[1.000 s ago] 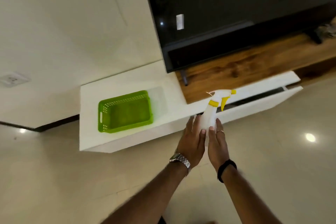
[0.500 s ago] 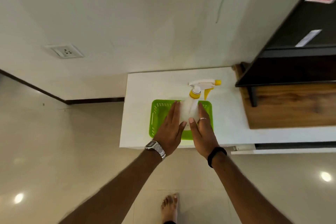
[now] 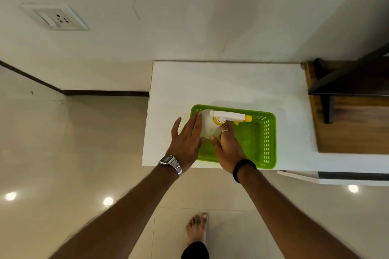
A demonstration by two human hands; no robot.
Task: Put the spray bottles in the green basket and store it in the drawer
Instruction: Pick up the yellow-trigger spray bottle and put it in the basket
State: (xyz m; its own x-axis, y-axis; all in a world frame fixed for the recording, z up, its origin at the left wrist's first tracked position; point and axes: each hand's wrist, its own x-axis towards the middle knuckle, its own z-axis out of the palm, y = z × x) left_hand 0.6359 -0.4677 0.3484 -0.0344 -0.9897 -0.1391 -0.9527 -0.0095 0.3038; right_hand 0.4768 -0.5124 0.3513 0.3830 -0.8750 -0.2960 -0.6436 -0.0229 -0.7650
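A green basket (image 3: 267, 139) sits on the white cabinet top (image 3: 221, 84) near its front edge. A white spray bottle (image 3: 207, 126) with a white trigger head and yellow nozzle stands at the basket's left end, pressed between both palms. My left hand (image 3: 187, 143) lies flat against the bottle's left side. From the right, my right hand (image 3: 228, 147) presses on the bottle with straight fingers. The bottle's base is hidden by my hands.
A slightly open white drawer front (image 3: 336, 177) shows under the cabinet at the right. A wooden shelf (image 3: 355, 132) with a black stand (image 3: 328, 109) lies right of the basket. A wall socket (image 3: 56, 18) is at the upper left. My bare foot (image 3: 196, 227) stands on the tiled floor.
Both hands have carried the spray bottle from the drawer side leftward and lowered it into the basket's left end. The view has moved closer over the basket.
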